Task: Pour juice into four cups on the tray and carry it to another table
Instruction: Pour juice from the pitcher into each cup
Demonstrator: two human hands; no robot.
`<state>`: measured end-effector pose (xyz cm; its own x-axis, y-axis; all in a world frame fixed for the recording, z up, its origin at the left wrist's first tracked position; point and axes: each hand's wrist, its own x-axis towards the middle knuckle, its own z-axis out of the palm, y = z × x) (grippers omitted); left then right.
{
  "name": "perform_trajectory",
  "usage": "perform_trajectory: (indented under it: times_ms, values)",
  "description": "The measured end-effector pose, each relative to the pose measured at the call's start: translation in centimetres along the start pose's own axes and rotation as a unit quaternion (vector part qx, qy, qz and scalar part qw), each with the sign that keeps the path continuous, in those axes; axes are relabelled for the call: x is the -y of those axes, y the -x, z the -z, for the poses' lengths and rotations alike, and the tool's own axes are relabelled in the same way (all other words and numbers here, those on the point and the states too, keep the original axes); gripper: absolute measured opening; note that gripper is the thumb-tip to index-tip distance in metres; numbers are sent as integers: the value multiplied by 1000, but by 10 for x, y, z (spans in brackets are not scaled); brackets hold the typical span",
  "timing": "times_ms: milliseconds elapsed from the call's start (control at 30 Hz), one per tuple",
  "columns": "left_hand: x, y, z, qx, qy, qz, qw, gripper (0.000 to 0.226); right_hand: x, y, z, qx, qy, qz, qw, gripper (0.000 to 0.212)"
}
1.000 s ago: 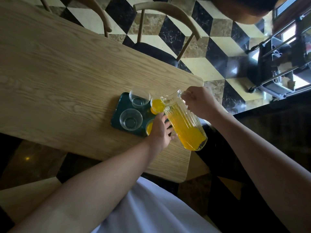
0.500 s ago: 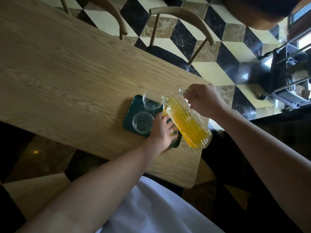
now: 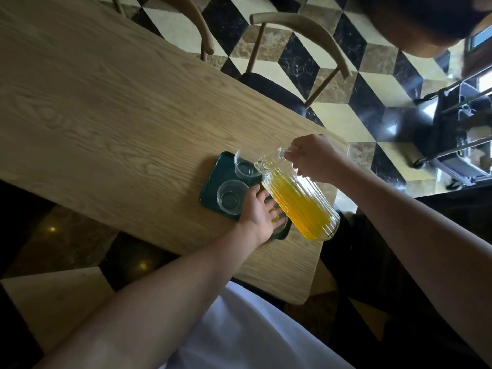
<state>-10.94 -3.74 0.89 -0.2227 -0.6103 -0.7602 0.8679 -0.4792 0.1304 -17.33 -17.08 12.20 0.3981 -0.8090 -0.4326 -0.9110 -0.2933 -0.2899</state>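
A dark green tray (image 3: 213,179) lies near the right end of the wooden table (image 3: 106,115). Two empty clear cups stand on its left half, one far (image 3: 245,167) and one near (image 3: 230,200). My left hand (image 3: 259,211) lies over a cup holding juice (image 3: 281,227) at the tray's near right corner, fingers wrapped on it. My right hand (image 3: 311,158) grips the handle of a ribbed glass pitcher (image 3: 300,201) of orange juice. The pitcher is tilted, its spout at the far empty cup's rim. It hides the tray's far right corner.
The table's right edge (image 3: 327,222) runs just past the tray. Two wooden chairs (image 3: 300,25) stand along the far side on a checkered floor. A metal cart (image 3: 458,134) is at the right. My white clothing fills the bottom.
The pitcher's spout has shifted left, from above the far right cup filled with juice to the far empty cup. My left hand has stayed on the near right cup.
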Motion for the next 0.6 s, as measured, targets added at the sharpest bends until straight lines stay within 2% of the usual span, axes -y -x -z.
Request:
perform_trajectory:
  times_ms: [600]
  values:
    - [-2, -14, 10, -10, 17, 12, 1000, 57, 19, -20, -2, 48, 41, -26, 998, 31]
